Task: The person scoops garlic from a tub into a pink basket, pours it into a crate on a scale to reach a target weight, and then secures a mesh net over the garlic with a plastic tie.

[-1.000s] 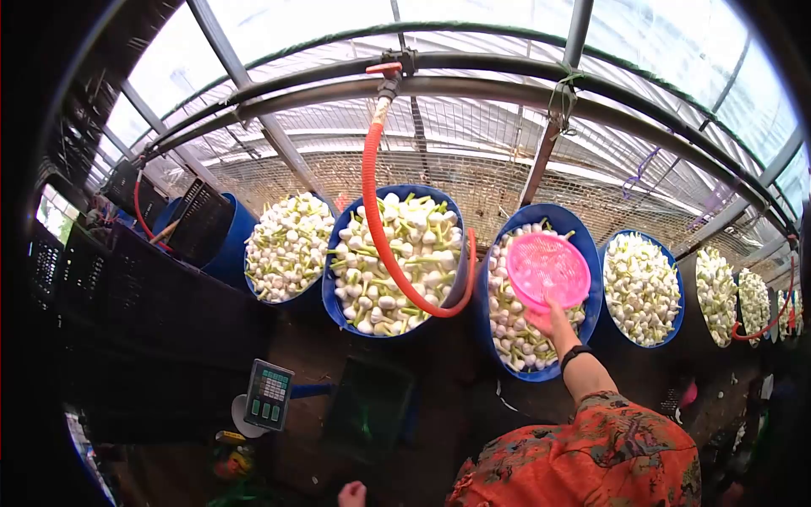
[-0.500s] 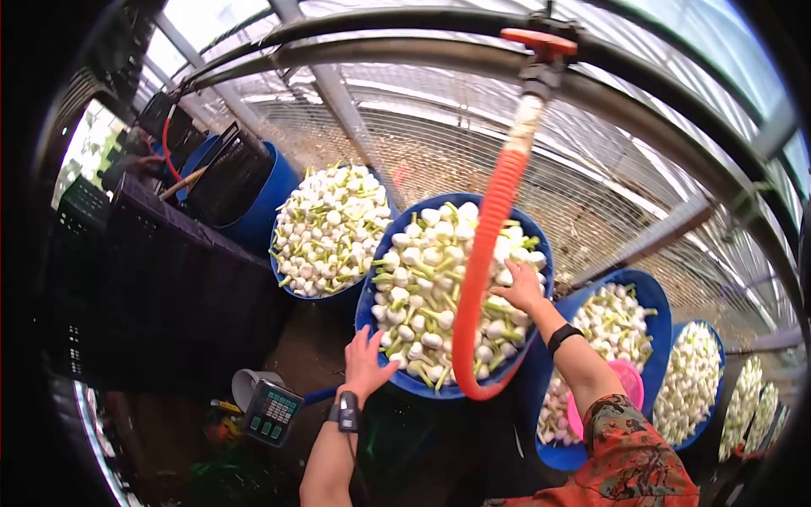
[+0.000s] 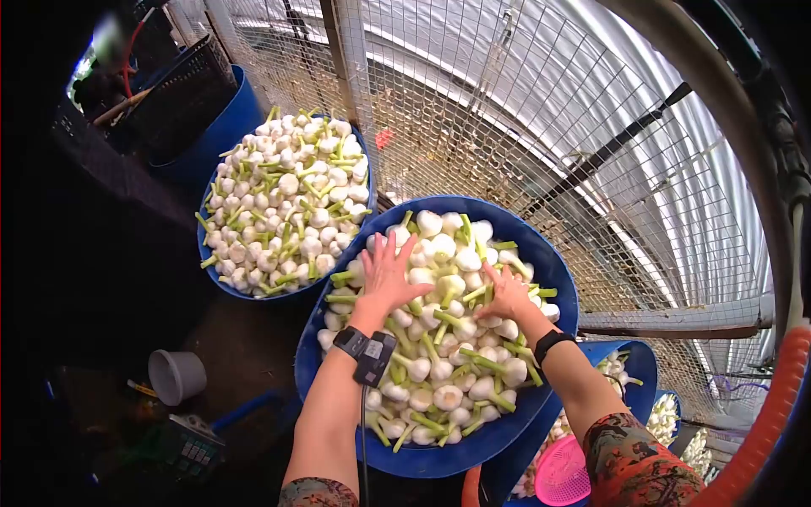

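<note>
A wire mesh wall [image 3: 473,127] crosses the top of the frame. At centre, a blue barrel [image 3: 439,463] holds garlic bulbs [image 3: 448,395]; both hands, left [image 3: 390,283] and right [image 3: 508,297], lie spread on them. Another garlic-filled barrel [image 3: 221,286] sits upper left. The pink basket [image 3: 564,473], lower right, seems to rest on more garlic.

wire mesh [image 3: 473,160] before pale, daylit plastic sheeting [image 3: 676,135]; metal posts [image 3: 345,59] upright along it; dark floor [image 3: 245,346] below.
</note>
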Motion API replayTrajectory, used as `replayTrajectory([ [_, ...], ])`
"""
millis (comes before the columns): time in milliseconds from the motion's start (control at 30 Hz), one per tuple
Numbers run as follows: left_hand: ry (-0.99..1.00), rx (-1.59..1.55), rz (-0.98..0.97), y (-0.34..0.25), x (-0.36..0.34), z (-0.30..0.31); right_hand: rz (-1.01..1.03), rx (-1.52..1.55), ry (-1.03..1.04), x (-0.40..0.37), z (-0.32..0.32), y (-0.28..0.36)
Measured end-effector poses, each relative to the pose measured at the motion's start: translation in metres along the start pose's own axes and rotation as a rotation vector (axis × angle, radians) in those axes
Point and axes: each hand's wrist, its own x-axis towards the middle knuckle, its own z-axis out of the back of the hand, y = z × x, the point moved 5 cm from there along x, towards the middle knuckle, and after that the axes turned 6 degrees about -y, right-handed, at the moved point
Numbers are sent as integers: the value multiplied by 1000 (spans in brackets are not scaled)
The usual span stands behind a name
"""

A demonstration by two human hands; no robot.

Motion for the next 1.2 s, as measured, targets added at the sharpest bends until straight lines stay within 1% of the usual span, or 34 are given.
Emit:
replayTrajectory([
  [33,95,14,34,2,4,-4,16,13,-33,2,-8,-1],
  [67,92,-3,37,2,5,-9,11,-11,-13,4,-16,0],
  [133,136,166,37,4,4,-22,11,-43,17,15,-30,8],
  [233,109,117,40,17,3,-42,-58,-199,38,25,-56,13],
  [267,140,108,53,21,1,-45,-62,-189,134,26,-60,15],
  [300,147,106,58,26,-4,-50,-61,-190,143,28,-67,15],
  [333,151,93,54,29,-10,-52,-45,-242,104,29,-69,19],
  [367,158,80,54,31,-19,-56,-25,-293,71,29,-73,20],
  [400,177,79,67,33,-34,-60,-43,-245,117,20,-59,29],
  [433,190,109,55,35,-51,-62,-22,-281,72,31,-79,17],
  [467,198,146,38,36,-67,-60,4,-166,101,31,-75,13],
  [500,216,159,41,50,-89,-66,26,-50,128,28,-71,12],
  [533,366,29,75,72,-115,-84,24,-34,133,18,-67,13],
  [567,508,-100,102,79,-135,-91,72,-49,148,10,-61,14],
  [600,569,48,125,70,-150,-74,112,-68,162,-3,-56,11],
  [633,580,55,101,61,-162,-66,88,-56,160,-22,-52,3],
  [700,606,260,79,50,-184,-52,305,11,191,-71,-42,2],
  [733,652,259,132,43,-192,-49,228,215,96,-107,-28,-7],
  [767,580,241,151,34,-201,-41,196,383,-91,-140,-24,-27],
  [833,540,275,130,31,-227,-40,211,625,-585,-232,-1,-78],
  [867,539,284,117,24,-243,-33,-91,731,-707,-275,-14,-122],
  [900,543,296,94,17,-263,-30,-409,827,-830,-328,-40,-168],
  [967,386,278,89,18,-309,-37,-778,765,-1112,-448,-80,-232],
  [1000,409,316,41,7,-329,-38,-1061,759,-1126,-505,-109,-250],
  [1033,430,358,7,-4,-345,-33,-1336,758,-1117,-557,-145,-262],
  [1100,332,390,-21,-20,-349,-25,-1753,942,-1013,-621,-264,-282],
  [1167,269,438,-7,-18,-347,-26,-1967,943,-730,-636,-297,-240],
  [1200,174,410,-81,-13,-347,-29,-1880,1225,-679,-630,-319,-232],
])
